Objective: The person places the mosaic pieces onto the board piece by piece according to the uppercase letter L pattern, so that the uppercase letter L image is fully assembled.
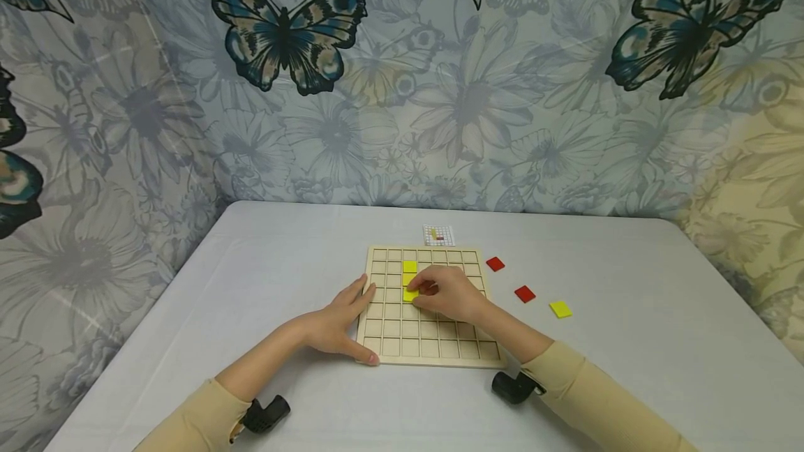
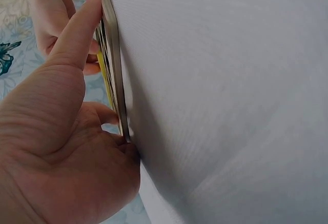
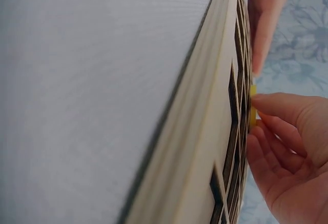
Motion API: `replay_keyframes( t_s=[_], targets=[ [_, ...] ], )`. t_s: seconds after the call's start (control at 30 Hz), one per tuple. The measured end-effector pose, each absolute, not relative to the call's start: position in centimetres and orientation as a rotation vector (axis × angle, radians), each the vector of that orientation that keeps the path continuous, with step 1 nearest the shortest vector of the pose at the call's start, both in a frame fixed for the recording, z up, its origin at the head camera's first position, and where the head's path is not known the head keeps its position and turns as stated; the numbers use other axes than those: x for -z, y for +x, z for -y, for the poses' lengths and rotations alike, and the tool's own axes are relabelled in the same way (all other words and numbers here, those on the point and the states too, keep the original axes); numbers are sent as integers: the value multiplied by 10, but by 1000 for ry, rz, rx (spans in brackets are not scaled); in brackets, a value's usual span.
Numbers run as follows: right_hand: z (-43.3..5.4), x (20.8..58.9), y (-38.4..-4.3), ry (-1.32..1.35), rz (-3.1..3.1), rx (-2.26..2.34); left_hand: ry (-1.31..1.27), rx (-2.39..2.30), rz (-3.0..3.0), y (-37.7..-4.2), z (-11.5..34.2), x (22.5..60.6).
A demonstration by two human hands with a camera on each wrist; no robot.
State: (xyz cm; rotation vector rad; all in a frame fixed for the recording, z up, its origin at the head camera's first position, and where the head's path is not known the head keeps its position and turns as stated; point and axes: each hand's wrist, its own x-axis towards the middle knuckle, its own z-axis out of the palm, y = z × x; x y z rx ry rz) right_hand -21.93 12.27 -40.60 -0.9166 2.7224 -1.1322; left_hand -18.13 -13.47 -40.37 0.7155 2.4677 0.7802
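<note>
A pale wooden grid board [image 1: 392, 347] lies on the table, with several yellow square tiles [image 1: 410, 266] in a column in its upper left-middle cells. My right hand [image 1: 449, 293] is over the board and pinches the nearest yellow tile [image 1: 410, 296] of that column between thumb and fingers. In the right wrist view, this yellow tile [image 3: 253, 115] stands slightly proud of the grid at my fingertips. With fingers spread, my left hand [image 1: 336, 323] rests against the board's left side, its thumb on the front left corner. The left wrist view shows that thumb [image 2: 77, 32] along the board's edge.
To the right of the board lie two red tiles [image 1: 495, 264] and a loose yellow tile [image 1: 560, 310]. A small printed card [image 1: 438, 236] with a coloured grid pattern sits behind the board. The white table [image 1: 301, 243] ends at a butterfly-patterned wall [image 1: 402, 124].
</note>
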Motion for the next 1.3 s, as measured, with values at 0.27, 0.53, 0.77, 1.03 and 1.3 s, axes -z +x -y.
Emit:
replay_keyframes(
  t_s=[0.27, 0.53, 0.77, 1.03, 1.3],
  targets=[
    [-123, 408, -221, -930, -2707, 1159, 707, -782, -2468, -181, 135, 403],
    [-124, 410, -223, -918, -2701, 1161, 707, -775, -2474, -181, 134, 403],
    [-124, 409, -222, -884, -2691, 1178, 713, -773, -2476, -181, 135, 404],
    [-131, 405, -220, -822, -2666, 1225, 725, -771, -2476, -181, 135, 404],
    [-147, 401, -218, -643, -2630, 1321, 726, -756, -2482, -181, 134, 405]
  ],
)
